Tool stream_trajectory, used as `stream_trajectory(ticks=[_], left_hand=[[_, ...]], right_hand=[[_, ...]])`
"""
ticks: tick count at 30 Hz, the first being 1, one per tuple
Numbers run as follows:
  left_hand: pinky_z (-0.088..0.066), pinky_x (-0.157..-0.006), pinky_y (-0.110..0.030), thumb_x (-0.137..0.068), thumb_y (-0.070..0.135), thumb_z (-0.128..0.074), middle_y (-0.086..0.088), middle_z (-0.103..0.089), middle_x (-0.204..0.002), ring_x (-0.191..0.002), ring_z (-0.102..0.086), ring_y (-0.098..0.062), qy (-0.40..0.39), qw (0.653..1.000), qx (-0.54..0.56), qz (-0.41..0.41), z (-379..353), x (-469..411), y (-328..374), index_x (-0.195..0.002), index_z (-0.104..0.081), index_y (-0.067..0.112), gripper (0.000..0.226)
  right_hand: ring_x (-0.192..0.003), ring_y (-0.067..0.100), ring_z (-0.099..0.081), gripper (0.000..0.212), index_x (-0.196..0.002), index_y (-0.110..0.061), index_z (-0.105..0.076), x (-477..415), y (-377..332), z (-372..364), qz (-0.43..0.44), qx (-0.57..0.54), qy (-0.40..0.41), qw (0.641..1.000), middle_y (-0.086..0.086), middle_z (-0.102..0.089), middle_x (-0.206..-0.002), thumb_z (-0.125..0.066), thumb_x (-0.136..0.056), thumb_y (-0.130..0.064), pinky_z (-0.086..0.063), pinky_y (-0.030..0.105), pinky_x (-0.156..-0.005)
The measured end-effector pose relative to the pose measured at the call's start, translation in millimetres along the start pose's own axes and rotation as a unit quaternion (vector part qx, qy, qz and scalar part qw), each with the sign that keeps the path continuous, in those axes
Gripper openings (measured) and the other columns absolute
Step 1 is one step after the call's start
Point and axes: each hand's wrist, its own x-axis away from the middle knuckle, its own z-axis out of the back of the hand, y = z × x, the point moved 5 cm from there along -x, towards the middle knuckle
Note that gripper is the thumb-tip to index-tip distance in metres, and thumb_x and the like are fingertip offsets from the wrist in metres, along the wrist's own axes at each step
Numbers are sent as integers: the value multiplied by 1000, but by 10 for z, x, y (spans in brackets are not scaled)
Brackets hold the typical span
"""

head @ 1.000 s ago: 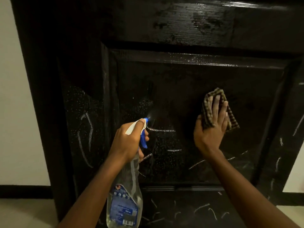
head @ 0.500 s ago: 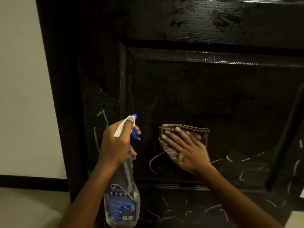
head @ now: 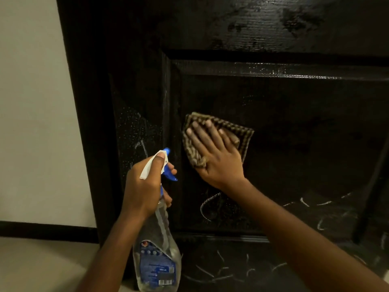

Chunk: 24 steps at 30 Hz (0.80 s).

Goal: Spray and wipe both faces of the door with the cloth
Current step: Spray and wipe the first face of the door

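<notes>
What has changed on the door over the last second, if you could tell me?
The right hand, pressing the cloth flat, swept it leftward across the door panel, from right of its middle to near its left edge. The left hand kept its grip on the bottle; the white marks low on the door remain.

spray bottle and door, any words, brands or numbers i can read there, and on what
The blue label on the spray bottle: print and barcode too blurred to read.
Its round logo: too small to tell.
The door: only white scribbles, no letters or numbers.
</notes>
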Motion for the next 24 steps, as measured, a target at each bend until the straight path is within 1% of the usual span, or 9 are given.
stream_trajectory(ticks=[2, 4, 7, 10, 12, 14, 18, 21, 24], left_hand=[[-48, -42, -36, -104, 38, -40, -7, -73, -85, -38, -58, -38, -5, 1000, -2, -1, -22, 10, 4, -84, -66, 5, 47], [-49, -41, -40, -104, 37, -40, -9, -72, -84, -37, -57, -38, -15, 1000, 1, -6, -75, 16, 28, -83, -66, 4, 47], [-49, -41, -42, -104, 35, -41, -11, -72, -81, -36, -55, -36, -36, 999, 4, 0, -164, -8, 48, -81, -66, 3, 48], [-49, -41, -35, -104, 36, -42, -12, -72, -80, -35, -55, -29, -50, 999, -2, 19, -201, -65, 33, -81, -66, 2, 48], [-46, -37, -28, -103, 38, -43, -16, -71, -78, -34, -55, -24, -50, 998, -12, 30, -185, -87, 6, -80, -65, 1, 48], [-45, -37, -27, -103, 39, -43, -18, -70, -77, -36, -55, -22, -45, 998, -16, 35, -130, -84, -33, -80, -64, 1, 48], [-47, -41, -32, -103, 38, -41, -14, -70, -77, -38, -55, -30, 1, 1000, -1, 30, 75, -27, -109, -82, -64, 2, 48], [-46, -37, -29, -103, 36, -43, -11, -70, -79, -37, -57, -30, 53, 998, 0, 21, 227, 2, -144, -84, -66, 3, 44], [-47, -35, -28, -104, 34, -43, -9, -71, -82, -37, -58, -26, 66, 998, -8, 8, 263, 28, -143, -86, -67, 5, 42]], right_hand=[[-156, 22, -1, 72, -162, -25, -14, 365, -50, -177, 84, 31, -35, 995, -1, -8, -169, -33, -98, -51, -4, 40, -125], [-156, 20, -4, 71, -162, -28, -15, 735, 85, -270, 92, 49, -50, 993, -3, -11, -169, -33, -97, -52, -7, 39, -124], [-156, 16, -2, 71, -161, -33, -10, 1004, 473, -171, -45, 14, -22, 999, -4, -16, -166, -36, -97, -48, -4, 38, -125], [-156, 18, 1, 69, -160, -28, -15, 801, 761, 29, -191, -36, 24, 981, 0, -17, -166, -37, -96, -42, -3, 38, -125], [-155, 18, 8, 69, -161, -27, -12, 461, 852, 176, -252, -68, 43, 964, -3, -7, -168, -33, -97, -45, 1, 38, -126], [-155, 19, 10, 72, -161, -28, -8, 67, 815, 309, -269, -77, 54, 958, -4, -1, -169, -31, -96, -47, 2, 39, -126], [-156, 26, -1, 74, -162, -25, -13, -545, 409, 394, -199, -55, 57, 977, 1, -6, -169, -31, -95, -52, -3, 42, -126], [-156, 23, -4, 69, -162, -25, -16, -574, 15, 232, -71, -20, 36, 997, 0, -9, -169, -28, -100, -53, -4, 41, -126], [-156, 23, -9, 67, -160, -22, -24, -141, -309, -62, 90, 4, 0, 996, 1, -17, -168, -32, -99, -49, -6, 40, -125]])
